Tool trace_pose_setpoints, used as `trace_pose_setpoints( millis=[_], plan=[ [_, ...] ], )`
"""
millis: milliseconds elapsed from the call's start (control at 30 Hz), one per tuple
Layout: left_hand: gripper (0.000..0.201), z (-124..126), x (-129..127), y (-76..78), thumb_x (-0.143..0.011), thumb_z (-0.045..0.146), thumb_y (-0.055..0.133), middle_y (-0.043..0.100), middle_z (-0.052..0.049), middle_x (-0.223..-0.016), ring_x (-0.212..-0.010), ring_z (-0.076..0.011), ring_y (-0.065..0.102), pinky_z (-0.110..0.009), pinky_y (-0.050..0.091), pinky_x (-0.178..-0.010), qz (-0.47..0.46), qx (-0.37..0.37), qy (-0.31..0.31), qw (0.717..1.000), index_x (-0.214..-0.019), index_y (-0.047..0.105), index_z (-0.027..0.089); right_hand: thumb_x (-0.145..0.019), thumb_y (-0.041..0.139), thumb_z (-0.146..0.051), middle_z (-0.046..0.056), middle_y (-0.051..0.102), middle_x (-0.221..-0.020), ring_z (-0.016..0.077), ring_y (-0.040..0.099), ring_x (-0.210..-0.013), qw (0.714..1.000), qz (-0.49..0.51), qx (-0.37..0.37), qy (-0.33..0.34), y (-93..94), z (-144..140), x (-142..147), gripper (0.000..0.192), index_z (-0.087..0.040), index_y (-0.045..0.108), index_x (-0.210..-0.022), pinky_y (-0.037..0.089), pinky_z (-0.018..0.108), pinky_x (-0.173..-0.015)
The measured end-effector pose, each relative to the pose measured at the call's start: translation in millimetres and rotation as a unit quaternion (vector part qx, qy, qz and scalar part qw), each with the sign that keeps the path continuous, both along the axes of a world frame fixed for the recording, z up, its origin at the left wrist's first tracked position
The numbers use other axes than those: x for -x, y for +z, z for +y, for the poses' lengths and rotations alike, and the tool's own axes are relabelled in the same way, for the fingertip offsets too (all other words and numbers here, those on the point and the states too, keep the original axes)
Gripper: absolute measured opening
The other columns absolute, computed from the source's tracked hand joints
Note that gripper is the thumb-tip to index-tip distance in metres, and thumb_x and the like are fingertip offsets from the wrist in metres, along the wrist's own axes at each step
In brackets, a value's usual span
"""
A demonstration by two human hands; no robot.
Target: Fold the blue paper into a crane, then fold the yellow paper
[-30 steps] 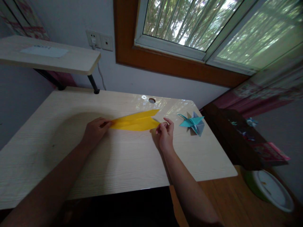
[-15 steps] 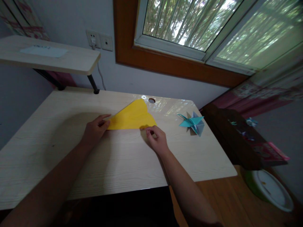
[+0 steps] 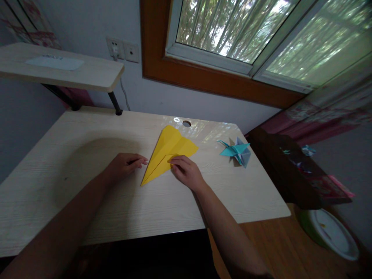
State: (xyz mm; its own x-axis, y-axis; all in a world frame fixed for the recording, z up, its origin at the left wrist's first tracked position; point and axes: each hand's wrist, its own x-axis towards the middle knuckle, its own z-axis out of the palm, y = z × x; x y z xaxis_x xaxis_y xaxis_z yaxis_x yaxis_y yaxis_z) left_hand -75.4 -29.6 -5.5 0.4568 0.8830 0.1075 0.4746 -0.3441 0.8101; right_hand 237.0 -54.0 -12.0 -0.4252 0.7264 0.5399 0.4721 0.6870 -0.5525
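A folded yellow paper point(image 3: 168, 151), shaped like a long pointed dart, lies flat on the light wooden desk point(image 3: 87, 193) with its tip toward me. My right hand point(image 3: 187, 172) rests on its near right edge, fingertips pressing the paper down. My left hand point(image 3: 124, 164) lies on the desk just left of the paper, fingers together and pointing at it, holding nothing. A blue folded paper figure point(image 3: 236, 151) sits on the desk to the right, apart from both hands.
A raised side shelf point(image 3: 95, 75) on black legs stands at the back left with a pale sheet on it. A cable hole point(image 3: 186, 123) is near the desk's back edge. Right of the desk are a dark low cabinet point(image 3: 285, 166) and a green-and-white bowl point(image 3: 331, 234) on the floor.
The yellow paper has been turned from lying sideways to pointing toward me and laid flat. My left hand let go of its tip; my right hand moved onto the paper.
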Motion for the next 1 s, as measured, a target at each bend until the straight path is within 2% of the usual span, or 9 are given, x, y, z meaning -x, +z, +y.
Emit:
trace_pose_setpoints(
  millis=[100,200,300,500,800,1000],
  plan=[
    [0.025,1,-3,-1.3,-0.097,0.032,0.058,0.076,-0.006,-0.114,-0.102,-0.0211,0.071,-0.035,0.056,-0.091,0.032,-0.111,-0.047,0.992,-0.113,0.076,0.025,-0.095,0.059,-0.016,0.01,0.07,-0.115,0.0218,0.067,-0.107,1.0,-0.023,0.001,0.008,-2.9,1,0,0.029,-0.026,0.068,-0.12,0.059,0.04,-0.092],
    [0.027,3,-7,-4.5,-0.096,0.024,0.059,0.072,-0.007,-0.124,-0.114,-0.0228,0.066,-0.042,0.051,-0.102,0.067,-0.22,-0.09,0.969,-0.117,0.075,0.028,-0.094,0.061,-0.018,0.01,0.069,-0.12,0.0236,0.065,-0.112,0.999,-0.048,-0.005,0.015,-5.9,2,-1,0.031,-0.027,0.068,-0.123,0.057,0.044,-0.096],
    [0.029,5,-9,-9.1,-0.096,0.021,0.061,0.068,-0.007,-0.135,-0.123,-0.0245,0.061,-0.046,0.048,-0.107,0.102,-0.268,-0.122,0.95,-0.121,0.073,0.028,-0.094,0.064,-0.02,0.01,0.069,-0.123,0.0243,0.064,-0.114,0.997,-0.07,-0.013,0.024,-7.0,3,-1,0.033,-0.028,0.067,-0.126,0.055,0.046,-0.099],
    [0.031,7,-8,-18.6,-0.097,0.031,0.064,0.066,-0.005,-0.14,-0.143,-0.0272,0.046,-0.051,0.04,-0.117,0.151,-0.271,-0.163,0.936,-0.127,0.07,0.026,-0.094,0.069,-0.031,0.01,0.069,-0.127,0.026,0.063,-0.118,0.993,-0.108,-0.015,0.045,-1.3,3,0,0.034,-0.029,0.066,-0.128,0.051,0.049,-0.103],
    [0.035,1,-18,-21.2,-0.098,0.039,0.064,0.066,-0.008,-0.138,-0.135,-0.027,0.056,-0.049,0.041,-0.115,0.176,-0.289,-0.135,0.931,-0.129,0.068,0.026,-0.084,0.078,-0.05,0.01,0.069,-0.131,0.0294,0.061,-0.124,0.99,-0.118,-0.012,0.073,-0.7,4,0,0.05,-0.029,0.067,-0.128,0.05,0.051,-0.106],
    [0.033,-2,-23,-19.7,-0.1,0.04,0.059,0.069,-0.008,-0.134,-0.129,-0.0272,0.059,-0.049,0.043,-0.112,0.192,-0.307,-0.118,0.925,-0.127,0.069,0.024,-0.084,0.077,-0.053,0.01,0.071,-0.129,0.0292,0.062,-0.123,0.99,-0.121,-0.012,0.078,-0.1,3,1,0.049,-0.027,0.068,-0.125,0.051,0.05,-0.106]
  ],
)
